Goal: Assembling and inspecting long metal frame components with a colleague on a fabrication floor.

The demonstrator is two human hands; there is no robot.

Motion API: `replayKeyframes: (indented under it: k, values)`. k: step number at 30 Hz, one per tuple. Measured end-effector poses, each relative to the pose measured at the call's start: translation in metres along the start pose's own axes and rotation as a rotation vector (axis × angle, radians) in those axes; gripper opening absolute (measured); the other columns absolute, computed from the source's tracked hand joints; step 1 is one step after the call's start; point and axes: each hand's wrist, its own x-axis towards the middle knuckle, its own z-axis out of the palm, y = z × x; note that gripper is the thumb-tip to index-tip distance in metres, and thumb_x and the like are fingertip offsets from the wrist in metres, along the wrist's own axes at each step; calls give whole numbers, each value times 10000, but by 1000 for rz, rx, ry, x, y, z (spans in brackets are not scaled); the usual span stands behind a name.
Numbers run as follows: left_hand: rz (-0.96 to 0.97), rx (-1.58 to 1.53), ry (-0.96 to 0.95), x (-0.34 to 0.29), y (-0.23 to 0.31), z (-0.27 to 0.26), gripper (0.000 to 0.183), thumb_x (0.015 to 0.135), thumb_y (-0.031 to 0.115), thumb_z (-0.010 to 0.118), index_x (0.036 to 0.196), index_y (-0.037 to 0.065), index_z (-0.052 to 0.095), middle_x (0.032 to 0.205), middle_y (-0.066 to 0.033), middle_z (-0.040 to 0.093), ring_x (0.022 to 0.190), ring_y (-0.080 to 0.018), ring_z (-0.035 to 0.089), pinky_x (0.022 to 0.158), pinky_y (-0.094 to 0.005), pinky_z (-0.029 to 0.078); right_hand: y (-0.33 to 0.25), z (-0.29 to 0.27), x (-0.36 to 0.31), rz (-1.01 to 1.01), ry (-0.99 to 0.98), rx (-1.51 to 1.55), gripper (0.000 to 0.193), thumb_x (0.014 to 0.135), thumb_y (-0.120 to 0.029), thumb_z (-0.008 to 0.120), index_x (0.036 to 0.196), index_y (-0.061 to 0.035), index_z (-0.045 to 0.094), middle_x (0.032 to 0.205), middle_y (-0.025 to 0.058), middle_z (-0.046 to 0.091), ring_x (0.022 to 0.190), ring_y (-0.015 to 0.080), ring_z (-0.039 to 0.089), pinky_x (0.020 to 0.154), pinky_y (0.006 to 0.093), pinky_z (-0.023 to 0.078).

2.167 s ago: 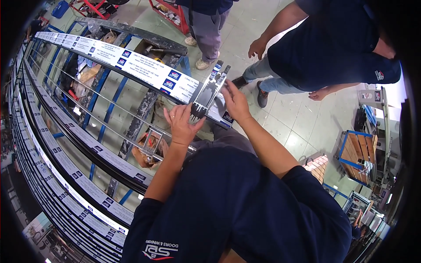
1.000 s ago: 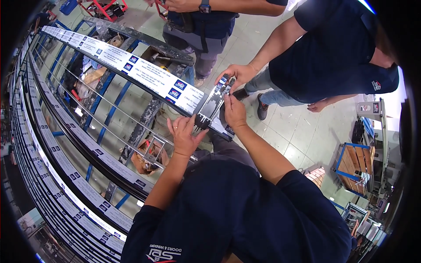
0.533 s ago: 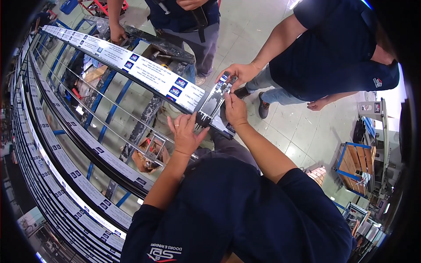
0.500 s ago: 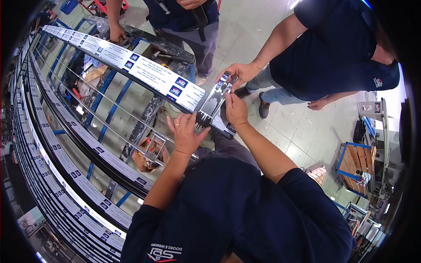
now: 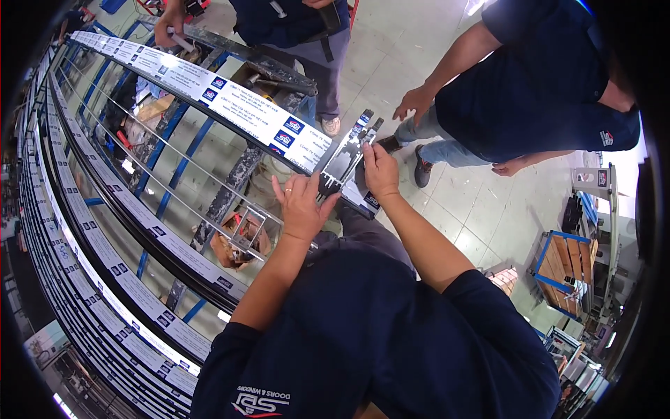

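Note:
A short black-and-silver profile piece [image 5: 340, 165] with a ribbed cut end lies crosswise at the near end of a long film-covered profile [image 5: 244, 108]. My left hand [image 5: 301, 207] holds its ribbed near end, thumb on one side and fingers on the other. My right hand [image 5: 381, 171] grips its right edge farther up, fingers closed. Its far end, with two dark prongs, points away from me. Whether the piece is fitted to the long profile or only rests on it, I cannot tell.
A co-worker's hand [image 5: 413, 105] hangs right of the piece; another co-worker's hand [image 5: 169, 28] is at the far left. Blue-framed racking [image 5: 178, 171] carries more film-covered profiles [image 5: 150, 241] on my left. A slatted wooden crate [image 5: 564, 269] stands at the right.
The right-hand co-worker has let go of the profile piece and drawn the hand back. The far co-worker's hand has moved up and left. My hands keep their hold.

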Motion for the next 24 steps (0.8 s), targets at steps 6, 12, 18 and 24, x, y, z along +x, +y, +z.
replayKeyframes:
  k: [6, 12, 18, 24]
  values:
    - [-11, -22, 10, -3, -1, 0, 684, 944, 541, 876, 1445, 97, 735, 1178, -68, 640, 1267, -319, 608, 1332, -760, 178, -1, 2, -1, 29, 17, 128, 505, 1162, -538, 561, 1265, -85, 759, 1076, 306, 776, 1062, 542, 732, 918, 602, 565]
    - [-44, -28, 7, -8, 0, 2, 693, 926, 547, 887, 1444, 110, 745, 1177, -63, 644, 1265, -315, 612, 1332, -756, 177, 1, -1, 0, 5, -19, 89, 496, 1176, -516, 539, 1290, -83, 752, 1080, 317, 771, 1074, 551, 725, 918, 608, 560]
    - [-67, -51, 32, -11, -1, 5, 696, 893, 552, 912, 1425, 127, 768, 1211, -48, 662, 1276, -304, 617, 1329, -750, 183, 3, -1, 3, 13, -32, 64, 495, 1186, -492, 517, 1199, -57, 753, 1064, 330, 757, 1059, 563, 712, 916, 628, 542]
    - [-82, -47, 36, -12, -3, 5, 690, 868, 535, 940, 1417, 153, 774, 1247, -30, 679, 1281, -299, 621, 1322, -740, 196, 0, -1, -1, -17, 10, 61, 510, 1191, -496, 503, 1141, -46, 738, 1059, 334, 748, 1063, 574, 700, 924, 629, 536]
